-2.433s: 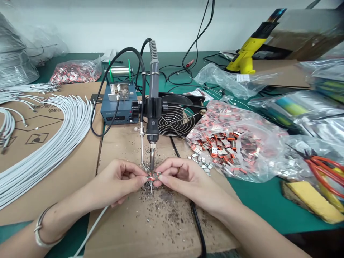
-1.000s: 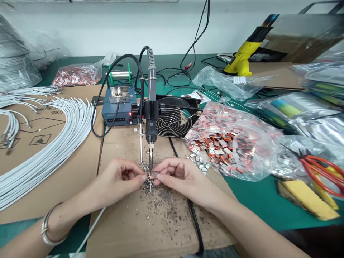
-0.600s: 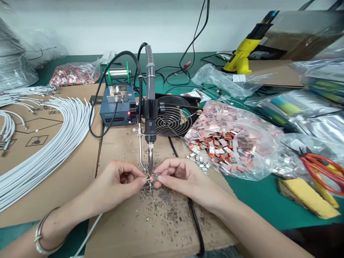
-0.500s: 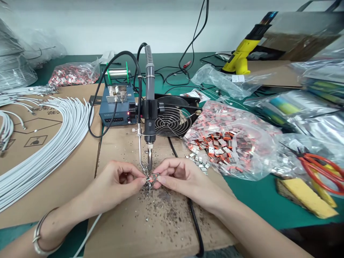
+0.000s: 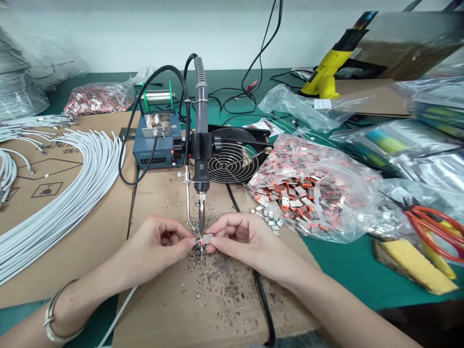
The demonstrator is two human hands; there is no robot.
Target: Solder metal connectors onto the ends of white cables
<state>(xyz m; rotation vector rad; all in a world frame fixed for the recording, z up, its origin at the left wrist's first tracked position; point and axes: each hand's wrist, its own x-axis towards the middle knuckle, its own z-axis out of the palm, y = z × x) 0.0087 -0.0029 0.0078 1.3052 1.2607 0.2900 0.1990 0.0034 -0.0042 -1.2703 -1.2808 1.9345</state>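
Note:
Under the tip of the upright soldering iron, a small metal USB connector with orange plastic is pinched between the thumb and fingers of my right hand. My left hand is closed in a pinch at the connector's left end. A white cable comes out below my left wrist and leads toward that pinch; its end is covered by my fingertips. Beside the iron's tip, a thin metal feed tube bends down toward the connector. Whether the tip touches the connector I cannot tell.
A blue soldering station and a black fan stand behind. White cables lie left. At right are a bag of orange connectors, red-handled scissors and a yellow sponge. Solder debris litters the cardboard.
The connector has tilted slightly in my right fingers, so more of its flat metal face shows. Both hands stay in nearly the same place.

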